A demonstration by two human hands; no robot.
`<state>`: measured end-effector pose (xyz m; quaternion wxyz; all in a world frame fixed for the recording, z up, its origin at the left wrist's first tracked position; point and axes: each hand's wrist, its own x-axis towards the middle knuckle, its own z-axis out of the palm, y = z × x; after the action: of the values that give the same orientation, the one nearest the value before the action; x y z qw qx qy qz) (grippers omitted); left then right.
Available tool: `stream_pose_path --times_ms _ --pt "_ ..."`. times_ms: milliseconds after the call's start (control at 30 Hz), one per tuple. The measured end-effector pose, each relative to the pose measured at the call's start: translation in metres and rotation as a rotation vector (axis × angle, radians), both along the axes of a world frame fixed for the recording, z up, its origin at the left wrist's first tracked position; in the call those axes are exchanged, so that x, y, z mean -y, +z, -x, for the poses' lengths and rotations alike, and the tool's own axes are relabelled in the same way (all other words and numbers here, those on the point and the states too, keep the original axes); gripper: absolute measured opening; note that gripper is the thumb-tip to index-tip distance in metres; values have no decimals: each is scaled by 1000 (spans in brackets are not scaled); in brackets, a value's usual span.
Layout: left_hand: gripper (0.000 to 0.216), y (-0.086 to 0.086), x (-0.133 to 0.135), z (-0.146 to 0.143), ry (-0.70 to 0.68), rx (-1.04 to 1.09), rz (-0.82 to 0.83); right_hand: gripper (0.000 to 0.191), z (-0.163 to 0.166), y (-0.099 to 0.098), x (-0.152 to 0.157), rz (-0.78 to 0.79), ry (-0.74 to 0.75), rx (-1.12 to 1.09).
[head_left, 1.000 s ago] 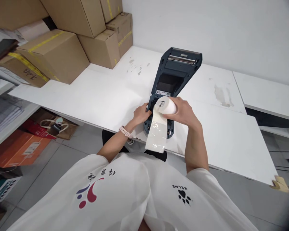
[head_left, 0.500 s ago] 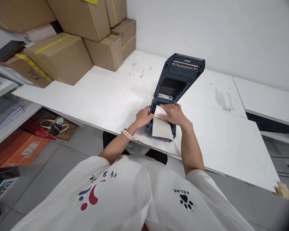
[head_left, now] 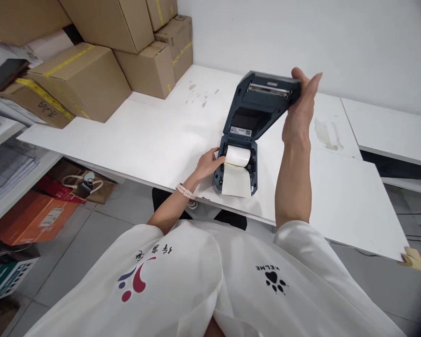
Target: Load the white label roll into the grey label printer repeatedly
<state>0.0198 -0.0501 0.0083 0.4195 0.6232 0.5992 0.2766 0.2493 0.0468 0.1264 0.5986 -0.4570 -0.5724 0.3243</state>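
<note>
A dark blue-grey label printer stands near the table's front edge with its lid point(head_left: 266, 100) raised and tilted back. Inside the base point(head_left: 254, 161) lies a roll of white labels point(head_left: 237, 155), its loose strip point(head_left: 236, 181) drawn forward over the front. My left hand point(head_left: 209, 163) grips the base's left side, thumb over the rim near the roll and fingers along the outer wall. At the lid's upper right corner, my right hand point(head_left: 299, 112) touches the edge with its fingers stretched out and apart; part of it is behind the lid.
The white table point(head_left: 154, 140) carries stacked cardboard boxes point(head_left: 84, 79) at the back left. A wall point(head_left: 301, 37) runs behind it. Shelves point(head_left: 24, 173) stand at the left, with an orange box point(head_left: 35, 215) and a paper bag point(head_left: 100, 189) on the floor beside them.
My right hand has left the label roll and moved up to the lid's right corner. The roll and strip are now uncovered. My left hand stays at the base's left side.
</note>
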Motion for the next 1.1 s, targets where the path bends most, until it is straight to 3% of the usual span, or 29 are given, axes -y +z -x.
stream_pose_path --times_ms 133,233,267,333,467,600,867,967,1033,1100 --pt "74 2 16 14 89 256 74 69 1 -32 76 -147 13 -6" --pt "76 12 28 16 67 407 30 44 5 -64 130 -90 81 230" --pt "79 16 31 14 47 439 23 46 6 -74 143 -31 91 286" --pt "90 20 38 6 12 484 47 71 9 -92 160 116 82 289" --pt "106 21 49 -10 -53 596 126 98 12 -114 173 340 34 105" --pt "88 18 56 -13 -98 676 142 106 19 -119 177 496 140 -117" --pt "75 9 53 -13 -78 637 37 122 25 -123 173 488 19 -242" --pt "76 4 72 -4 -36 529 32 120 23 -123 172 477 55 -222" --pt "75 0 93 3 89 343 64 121 23 -122 173 486 66 -227" --pt "58 -3 112 7 137 215 155 120 24 -121 174 495 61 -228"
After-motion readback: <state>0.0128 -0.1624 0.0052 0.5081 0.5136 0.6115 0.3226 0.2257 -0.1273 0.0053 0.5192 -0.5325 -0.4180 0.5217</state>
